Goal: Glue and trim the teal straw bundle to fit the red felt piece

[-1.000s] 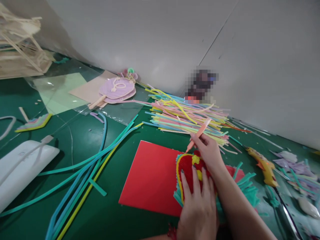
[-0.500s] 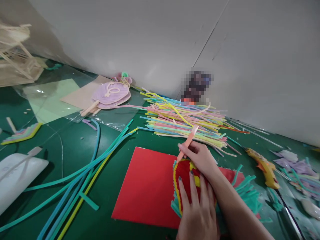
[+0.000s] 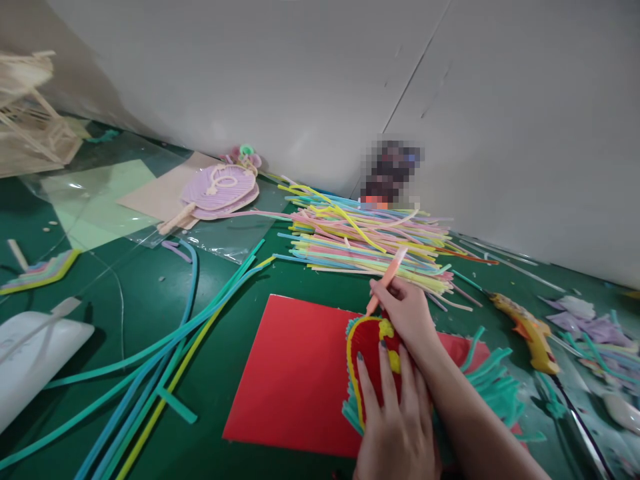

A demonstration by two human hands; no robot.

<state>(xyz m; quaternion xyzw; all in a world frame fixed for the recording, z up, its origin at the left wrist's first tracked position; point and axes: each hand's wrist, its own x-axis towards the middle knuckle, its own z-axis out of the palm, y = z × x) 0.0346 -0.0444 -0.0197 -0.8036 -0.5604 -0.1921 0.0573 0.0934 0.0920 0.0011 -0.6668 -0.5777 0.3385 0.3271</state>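
Observation:
A red craft piece (image 3: pixel 367 347) edged in yellow, with a teal fringe, lies on a red sheet (image 3: pixel 295 373) on the green table. My left hand (image 3: pixel 395 420) lies flat on it, fingers stretched out, pressing it down. My right hand (image 3: pixel 407 313) is closed round a thin orange tool (image 3: pixel 385 280) held like a pen. The tool's lower tip touches the top edge of the red piece beside a yellow detail (image 3: pixel 386 328).
A heap of coloured strips (image 3: pixel 365 240) lies behind the sheet. Long teal, blue and yellow strips (image 3: pixel 165 360) trail to the left. A yellow glue gun (image 3: pixel 530 330) lies at right, a white device (image 3: pixel 35 353) at left, lilac fans (image 3: pixel 220 190) near the wall.
The camera view shifted slightly. My right hand with the orange tool moved a little along the top edge of the red piece. My left hand stayed pressed on it.

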